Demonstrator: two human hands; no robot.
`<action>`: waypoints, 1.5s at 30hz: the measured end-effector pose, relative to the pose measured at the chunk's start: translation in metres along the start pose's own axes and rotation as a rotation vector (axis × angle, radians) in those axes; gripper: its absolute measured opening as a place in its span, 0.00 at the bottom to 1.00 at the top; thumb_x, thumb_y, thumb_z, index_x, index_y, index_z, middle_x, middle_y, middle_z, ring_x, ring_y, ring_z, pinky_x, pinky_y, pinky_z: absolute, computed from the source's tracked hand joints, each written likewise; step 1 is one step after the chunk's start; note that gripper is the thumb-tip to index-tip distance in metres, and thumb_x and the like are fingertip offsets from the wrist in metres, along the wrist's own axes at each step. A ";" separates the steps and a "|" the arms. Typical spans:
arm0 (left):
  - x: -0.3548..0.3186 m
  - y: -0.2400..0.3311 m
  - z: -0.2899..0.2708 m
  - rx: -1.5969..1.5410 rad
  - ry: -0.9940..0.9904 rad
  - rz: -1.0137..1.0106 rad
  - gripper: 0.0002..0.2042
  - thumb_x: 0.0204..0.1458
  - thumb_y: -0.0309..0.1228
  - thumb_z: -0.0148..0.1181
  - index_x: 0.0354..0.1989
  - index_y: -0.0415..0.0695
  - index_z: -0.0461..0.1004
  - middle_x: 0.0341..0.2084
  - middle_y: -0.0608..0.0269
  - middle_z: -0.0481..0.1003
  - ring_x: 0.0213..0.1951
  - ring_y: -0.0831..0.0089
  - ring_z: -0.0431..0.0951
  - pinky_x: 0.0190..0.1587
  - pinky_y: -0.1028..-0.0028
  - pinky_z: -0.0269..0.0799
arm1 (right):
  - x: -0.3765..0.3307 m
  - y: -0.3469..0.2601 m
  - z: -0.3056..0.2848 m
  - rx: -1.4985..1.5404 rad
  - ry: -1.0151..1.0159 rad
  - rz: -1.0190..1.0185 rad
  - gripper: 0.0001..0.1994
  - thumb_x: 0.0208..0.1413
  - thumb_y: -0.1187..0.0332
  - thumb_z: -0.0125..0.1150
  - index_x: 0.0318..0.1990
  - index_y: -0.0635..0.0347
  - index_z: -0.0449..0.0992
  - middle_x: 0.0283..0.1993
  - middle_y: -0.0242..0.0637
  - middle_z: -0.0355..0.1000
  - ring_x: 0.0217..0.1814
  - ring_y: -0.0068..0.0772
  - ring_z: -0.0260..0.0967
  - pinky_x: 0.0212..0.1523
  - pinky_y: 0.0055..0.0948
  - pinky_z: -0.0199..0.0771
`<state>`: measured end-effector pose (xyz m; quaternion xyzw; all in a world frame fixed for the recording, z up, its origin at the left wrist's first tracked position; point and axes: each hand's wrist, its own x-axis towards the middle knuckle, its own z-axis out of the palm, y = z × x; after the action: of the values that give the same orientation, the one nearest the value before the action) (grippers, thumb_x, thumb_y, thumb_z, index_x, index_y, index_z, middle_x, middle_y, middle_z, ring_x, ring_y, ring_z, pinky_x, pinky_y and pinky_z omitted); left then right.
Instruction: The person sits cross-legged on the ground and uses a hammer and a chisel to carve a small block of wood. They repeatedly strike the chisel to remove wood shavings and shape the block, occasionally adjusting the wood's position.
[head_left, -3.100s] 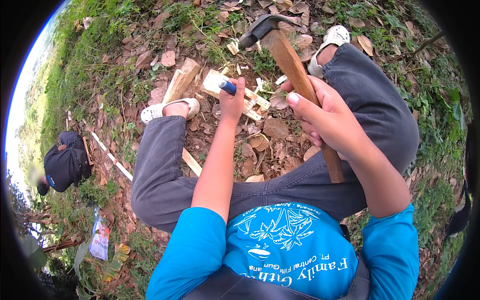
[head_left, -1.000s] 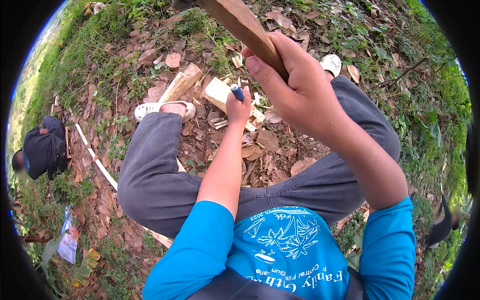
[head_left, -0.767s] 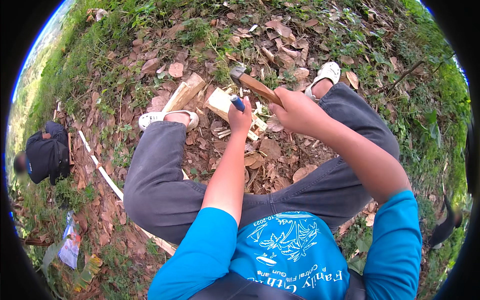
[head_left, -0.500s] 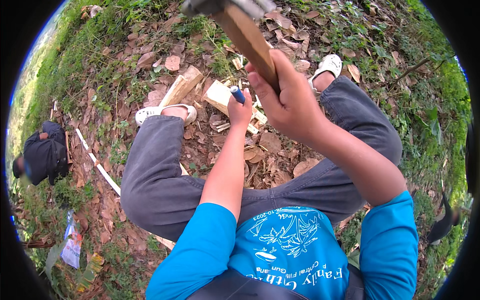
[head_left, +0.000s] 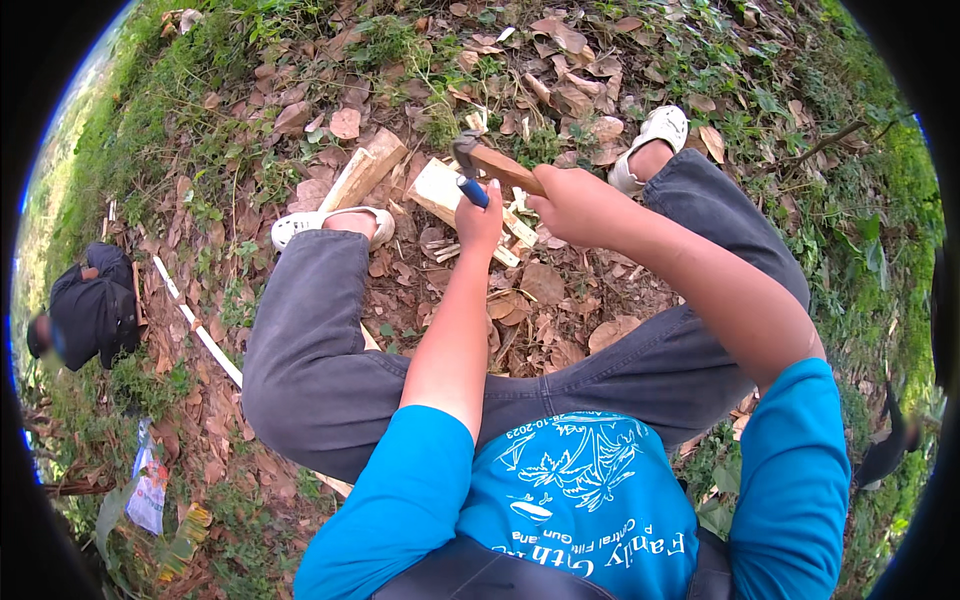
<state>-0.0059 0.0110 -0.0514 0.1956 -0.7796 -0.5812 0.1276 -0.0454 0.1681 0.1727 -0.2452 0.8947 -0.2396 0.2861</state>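
Note:
My left hand [head_left: 480, 222] is closed around a tool with a blue handle [head_left: 473, 191], probably a chisel; its blade is hidden. It is held against a pale block of wood [head_left: 432, 186] lying on the ground between my feet. My right hand [head_left: 580, 207] grips the wooden handle of a hammer [head_left: 508, 168]. The dark metal hammer head is low, just beyond the top end of the blue handle; whether they touch I cannot tell. Split wood chips [head_left: 520, 232] lie beside the block and under my left hand.
Another split piece of wood [head_left: 364, 174] lies left of the block, by my left shoe [head_left: 300, 228]. A long pale stick [head_left: 203, 330] rests on the leafy ground. Further left are a plastic bag [head_left: 147, 490] and a person in dark clothes [head_left: 93, 310]. Someone else [head_left: 885, 452] is at the right edge.
My right hand has swung the hammer down from high in front of me to the blue handle's end. My left hand and the wood block have stayed in place.

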 end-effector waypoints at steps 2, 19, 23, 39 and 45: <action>-0.015 -0.034 0.005 -0.010 0.147 0.000 0.18 0.63 0.40 0.60 0.27 0.37 0.71 0.20 0.56 0.74 0.26 0.60 0.74 0.34 0.60 0.69 | -0.003 0.018 -0.003 -0.025 0.070 -0.025 0.10 0.66 0.66 0.57 0.43 0.65 0.71 0.33 0.53 0.76 0.37 0.55 0.76 0.38 0.48 0.72; 0.005 0.033 -0.008 -0.568 0.059 -0.174 0.16 0.67 0.40 0.59 0.30 0.46 0.65 0.19 0.73 0.64 0.21 0.82 0.64 0.26 0.78 0.63 | -0.073 0.038 -0.027 0.608 0.102 0.020 0.14 0.68 0.63 0.58 0.51 0.65 0.75 0.31 0.35 0.72 0.32 0.24 0.67 0.34 0.31 0.68; 0.003 0.035 -0.007 -0.620 0.050 -0.140 0.16 0.67 0.39 0.59 0.29 0.47 0.65 0.19 0.73 0.64 0.21 0.83 0.63 0.26 0.78 0.62 | -0.077 0.041 -0.028 0.592 0.126 -0.032 0.14 0.68 0.63 0.58 0.50 0.66 0.74 0.31 0.37 0.72 0.33 0.26 0.67 0.35 0.33 0.69; 0.000 0.037 0.006 -0.535 0.073 -0.094 0.17 0.67 0.41 0.58 0.28 0.47 0.64 0.18 0.74 0.64 0.21 0.84 0.64 0.25 0.79 0.61 | -0.080 0.042 -0.028 0.610 0.092 -0.038 0.14 0.69 0.64 0.57 0.51 0.67 0.74 0.34 0.36 0.72 0.35 0.25 0.67 0.38 0.32 0.69; 0.002 0.034 0.006 -0.548 0.071 -0.071 0.17 0.68 0.41 0.57 0.28 0.47 0.64 0.18 0.74 0.64 0.21 0.84 0.64 0.25 0.79 0.61 | -0.079 0.039 -0.030 0.593 0.041 -0.007 0.15 0.69 0.66 0.57 0.56 0.66 0.74 0.37 0.28 0.71 0.38 0.18 0.63 0.41 0.24 0.67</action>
<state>-0.0149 0.0235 -0.0211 0.2014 -0.5809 -0.7673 0.1823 -0.0196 0.2517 0.2028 -0.1492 0.7903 -0.4966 0.3265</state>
